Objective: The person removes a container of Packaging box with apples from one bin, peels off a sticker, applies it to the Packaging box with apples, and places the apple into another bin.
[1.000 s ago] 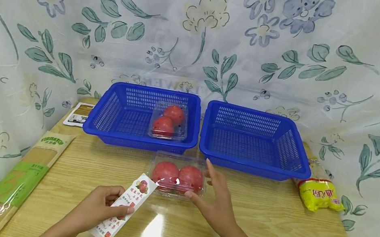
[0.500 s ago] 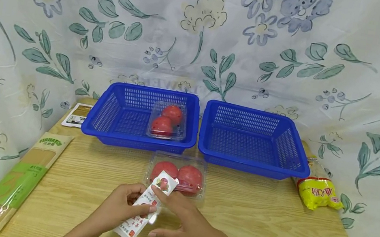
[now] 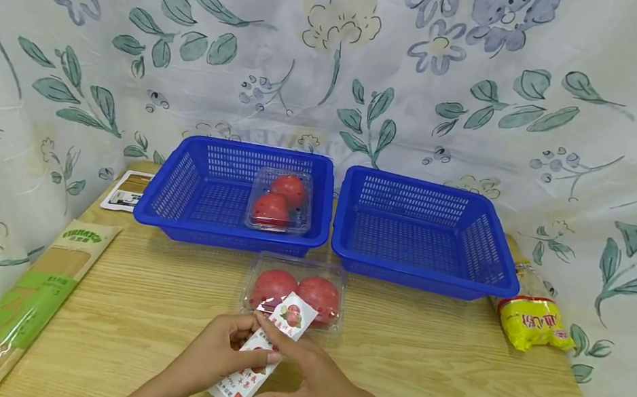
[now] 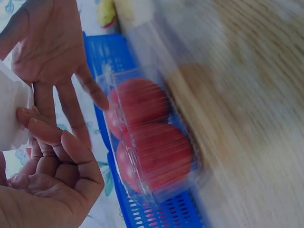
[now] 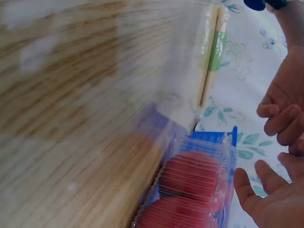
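My left hand (image 3: 208, 355) pinches a white label strip (image 3: 292, 317) printed with apples and red characters, thumb on its face and fingers curled behind. My right hand (image 3: 321, 385) reaches in from the right, its forefinger lying across the strip's middle and its thumb apart, below. In the right wrist view the fingers of the right hand (image 5: 278, 202) are spread and fairly straight. Just beyond both hands, a clear plastic clamshell box (image 3: 324, 292) with two red apples sits on the table. The strip's upper end overlaps the box in the head view.
Two blue baskets (image 3: 226, 234) (image 3: 424, 279) stand side by side at the back. Inside the left one lies another clamshell box (image 3: 273, 209) of red fruit. A long noodle packet (image 3: 25, 299) and a flat packet (image 3: 124, 191) are at left, a yellow bag (image 3: 534, 323) at right.
My right hand has left the clamshell box and come down to the label strip. My left hand has moved right and slightly up with the strip.
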`<state>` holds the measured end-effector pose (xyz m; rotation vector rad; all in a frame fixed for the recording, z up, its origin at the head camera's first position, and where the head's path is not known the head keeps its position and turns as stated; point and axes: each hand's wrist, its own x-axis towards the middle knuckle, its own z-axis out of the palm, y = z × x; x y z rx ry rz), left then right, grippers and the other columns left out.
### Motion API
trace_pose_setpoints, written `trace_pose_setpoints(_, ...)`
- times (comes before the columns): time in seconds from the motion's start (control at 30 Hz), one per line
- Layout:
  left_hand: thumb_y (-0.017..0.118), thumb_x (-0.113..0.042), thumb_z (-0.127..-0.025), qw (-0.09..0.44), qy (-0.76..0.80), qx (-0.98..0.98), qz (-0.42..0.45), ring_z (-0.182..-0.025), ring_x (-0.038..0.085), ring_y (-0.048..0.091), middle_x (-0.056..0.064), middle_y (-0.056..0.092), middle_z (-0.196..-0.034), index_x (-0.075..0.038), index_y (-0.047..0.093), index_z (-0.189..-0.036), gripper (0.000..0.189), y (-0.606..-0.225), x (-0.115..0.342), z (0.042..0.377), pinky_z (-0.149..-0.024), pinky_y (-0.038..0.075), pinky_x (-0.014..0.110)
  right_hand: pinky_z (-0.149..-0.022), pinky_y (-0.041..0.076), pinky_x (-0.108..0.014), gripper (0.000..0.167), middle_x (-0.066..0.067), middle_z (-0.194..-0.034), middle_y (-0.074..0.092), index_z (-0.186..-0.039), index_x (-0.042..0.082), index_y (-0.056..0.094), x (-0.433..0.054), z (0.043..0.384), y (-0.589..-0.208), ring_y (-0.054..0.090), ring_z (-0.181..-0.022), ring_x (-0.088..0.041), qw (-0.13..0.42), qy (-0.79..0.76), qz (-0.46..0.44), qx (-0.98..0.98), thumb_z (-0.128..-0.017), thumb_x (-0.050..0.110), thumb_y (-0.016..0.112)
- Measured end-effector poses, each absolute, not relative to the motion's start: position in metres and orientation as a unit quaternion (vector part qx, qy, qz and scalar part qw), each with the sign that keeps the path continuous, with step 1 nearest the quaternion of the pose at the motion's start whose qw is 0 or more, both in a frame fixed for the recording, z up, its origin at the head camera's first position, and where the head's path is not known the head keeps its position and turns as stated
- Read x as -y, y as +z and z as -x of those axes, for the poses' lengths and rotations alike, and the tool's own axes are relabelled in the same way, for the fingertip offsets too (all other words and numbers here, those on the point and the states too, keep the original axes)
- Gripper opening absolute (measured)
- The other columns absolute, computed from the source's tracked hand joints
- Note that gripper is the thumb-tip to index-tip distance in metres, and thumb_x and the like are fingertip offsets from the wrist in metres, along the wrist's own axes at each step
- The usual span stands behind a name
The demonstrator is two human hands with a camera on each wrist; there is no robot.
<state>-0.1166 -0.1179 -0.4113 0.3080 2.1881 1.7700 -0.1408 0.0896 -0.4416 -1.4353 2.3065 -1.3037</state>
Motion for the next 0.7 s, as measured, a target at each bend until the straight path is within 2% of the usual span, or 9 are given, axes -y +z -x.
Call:
trace_pose_setpoints(0.17, 0.071, -0.02, -0.092, 0.178, 0.625, -0.752, -0.107, -0.065, 0.008, 0.065, 0.008, 0.069, -0.079, 0.006, 0.066, -0.104, 0.03, -0.411, 0.119, 0.113, -0.055, 0.054, 0.022, -0.113, 0.039, -0.041, 0.103, 0.0, -0.159, 0.037, -0.161, 0.019, 0.016, -0.095, 0.145, -0.438, 0.042, -0.141, -0.019, 0.091, -0.457, 0.457, -0.758, -0.083, 0.026, 0.082)
trace_pose_setpoints(0.3, 0.068, -0.02, -0.094, 0.187, 0.631, -0.745, -0.111, -0.075, 0.008, 0.066, 0.011, 0.07, -0.09, 0.007, 0.066, -0.11, 0.031, -0.413, 0.122, 0.108, -0.065, 0.055, 0.022, -0.115, 0.036, -0.044, 0.098, 0.002, -0.162, 0.031, -0.16, 0.022, 0.018, -0.102, 0.151, -0.434, 0.038, -0.144, -0.021, 0.109, -0.483, 0.426, -0.757, -0.085, 0.027, 0.08)
trace_pose_setpoints(0.37, 0.067, -0.019, -0.095, 0.188, 0.635, -0.74, -0.118, -0.078, 0.007, 0.065, 0.011, 0.07, -0.093, 0.008, 0.065, -0.112, 0.031, -0.414, 0.125, 0.106, -0.069, 0.054, 0.023, -0.114, 0.036, -0.046, 0.096, 0.001, -0.16, 0.035, -0.16, 0.02, 0.021, -0.105, 0.155, -0.433, 0.04, -0.143, -0.023, 0.099, -0.489, 0.421, -0.758, -0.085, 0.027, 0.08)
trace_pose_setpoints(0.53, 0.062, -0.014, -0.098, 0.182, 0.641, -0.731, -0.144, -0.074, 0.006, 0.062, 0.005, 0.066, -0.086, 0.009, 0.064, -0.105, 0.024, -0.416, 0.129, 0.101, -0.069, 0.053, 0.023, -0.115, 0.035, -0.045, 0.093, -0.004, -0.154, 0.044, -0.159, 0.022, 0.024, -0.111, 0.164, -0.431, 0.042, -0.142, -0.023, 0.086, -0.509, 0.402, -0.756, -0.085, 0.024, 0.08)
trace_pose_setpoints(0.7, 0.058, -0.011, -0.1, 0.172, 0.643, -0.726, -0.175, -0.072, 0.005, 0.061, 0.003, 0.067, -0.081, 0.009, 0.066, -0.102, 0.022, -0.416, 0.129, 0.099, -0.067, 0.053, 0.024, -0.116, 0.033, -0.046, 0.088, 0.003, -0.159, 0.036, -0.158, 0.024, 0.028, -0.111, 0.167, -0.429, 0.036, -0.146, -0.022, 0.093, -0.525, 0.384, -0.754, -0.086, 0.023, 0.079)
